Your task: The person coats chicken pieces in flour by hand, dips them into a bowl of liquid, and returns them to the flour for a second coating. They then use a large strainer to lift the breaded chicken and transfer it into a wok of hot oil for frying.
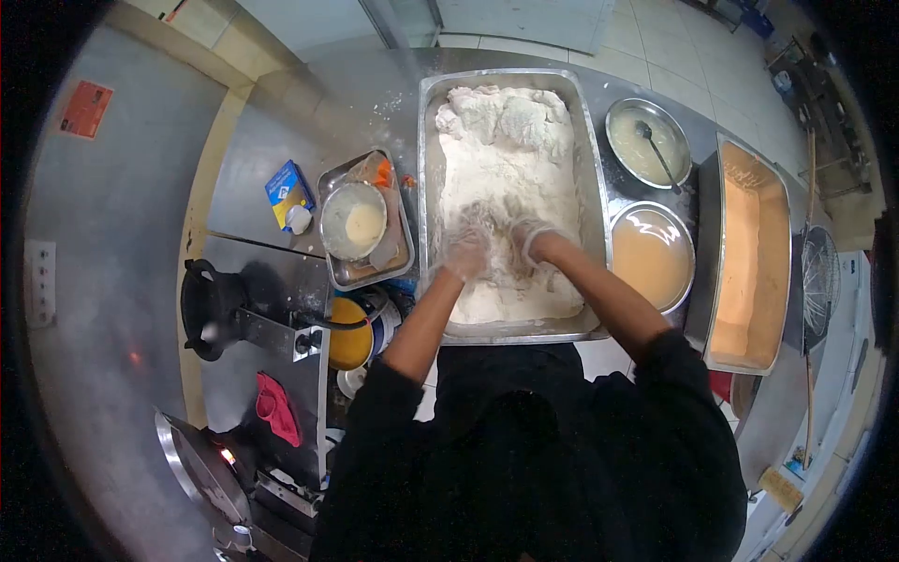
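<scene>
A large metal tray [596, 201] holds white flour [506, 173], with floured lumps [529, 122] heaped at its far end. Both hands wear clear plastic gloves. My left hand [465, 245] is in the flour left of the tray's middle, its fingertips buried and blurred. Close beside it on the right, my right hand [532, 236] also reaches into the flour, its fingers mostly covered. Whether either hand grips anything under the flour cannot be made out.
Right of the tray are a bowl with a dark spoon [648, 142], a bowl of tan liquid [651, 258] and a deep metal pan [749, 253]. On the left sit a small tray with a sieve [353, 220], a blue-yellow packet [288, 195], a black burner [208, 309] and a red cloth [276, 409].
</scene>
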`<state>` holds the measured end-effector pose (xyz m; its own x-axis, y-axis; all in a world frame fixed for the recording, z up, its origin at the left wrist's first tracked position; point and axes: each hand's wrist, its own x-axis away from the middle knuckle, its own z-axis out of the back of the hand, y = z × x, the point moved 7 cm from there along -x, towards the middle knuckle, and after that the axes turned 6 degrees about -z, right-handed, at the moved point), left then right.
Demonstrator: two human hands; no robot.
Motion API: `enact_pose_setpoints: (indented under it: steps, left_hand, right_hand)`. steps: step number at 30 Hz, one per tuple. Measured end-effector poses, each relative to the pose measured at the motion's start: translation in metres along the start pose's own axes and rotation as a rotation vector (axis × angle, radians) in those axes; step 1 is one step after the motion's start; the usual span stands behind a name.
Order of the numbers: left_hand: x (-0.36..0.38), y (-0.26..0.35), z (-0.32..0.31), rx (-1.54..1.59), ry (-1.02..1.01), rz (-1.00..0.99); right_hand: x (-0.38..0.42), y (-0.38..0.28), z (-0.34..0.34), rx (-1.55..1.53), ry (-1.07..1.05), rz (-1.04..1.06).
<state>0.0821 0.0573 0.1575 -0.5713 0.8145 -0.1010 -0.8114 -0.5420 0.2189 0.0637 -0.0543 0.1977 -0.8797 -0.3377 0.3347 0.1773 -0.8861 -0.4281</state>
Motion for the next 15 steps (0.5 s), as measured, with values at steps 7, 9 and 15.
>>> enact_pose_setpoints:
  steps: [7, 9, 15]
  left_hand:
    - [-0.002, 0.011, 0.073, 0.081, -0.147, -0.059]
    - [0.016, 0.023, 0.066, 0.087, -0.179, -0.112]
    - [0.011, 0.013, -0.016, -0.024, -0.005, -0.052]
  right_hand:
    - [0.012, 0.006, 0.031, 0.105, -0.161, -0.204]
    - [0.029, 0.004, 0.015, 0.138, -0.140, -0.020]
    - [0.021, 0.001, -0.034, 0.142, 0.055, 0.104]
